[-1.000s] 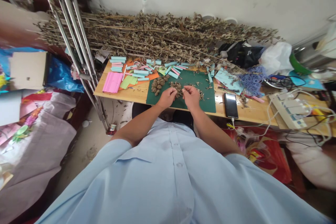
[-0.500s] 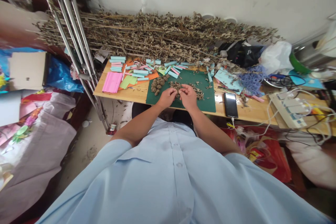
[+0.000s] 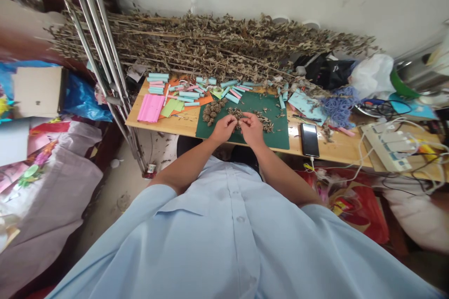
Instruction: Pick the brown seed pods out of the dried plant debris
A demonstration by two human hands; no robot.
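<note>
right hand (image 3: pixel 251 130) has come nearer left hand (image 3: pixel 223 131); fingers (image 3: pixel 233 123) of both almost closed, pinching small dried plant bits (image 3: pixel 236 113) over green cutting mat (image 3: pixel 277 121).

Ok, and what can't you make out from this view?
Head view, what the left hand and right hand are pinching: hidden by their own fingers.
Head view, the top of the metal crutch: cut off by the upper edge.
Head view, the power strip's markings: too small, partly under cables.
</note>
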